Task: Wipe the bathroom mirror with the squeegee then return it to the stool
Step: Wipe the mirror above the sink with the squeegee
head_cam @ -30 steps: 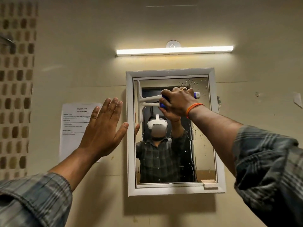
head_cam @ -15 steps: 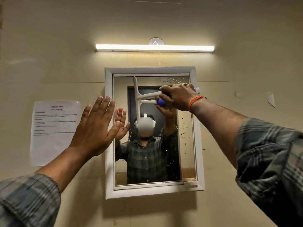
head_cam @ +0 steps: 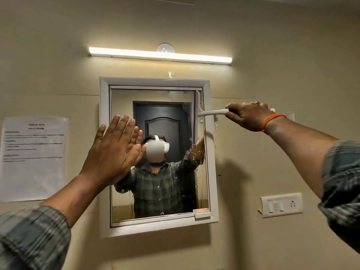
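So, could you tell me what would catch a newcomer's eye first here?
Probably the lit tube light glowing on the wall above the white-framed mirror. Next, the right hand holding the white squeegee upright at the mirror's right edge, and the open left hand raised before its left side.

Left hand (head_cam: pixel 112 151) blocks mirror (head_cam: pixel 171 94) (upper glass free).

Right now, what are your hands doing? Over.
Right hand grips squeegee, blade at mirror's right edge. Left hand open, flat, empty. Droplets remain lower right. Nothing blocking.
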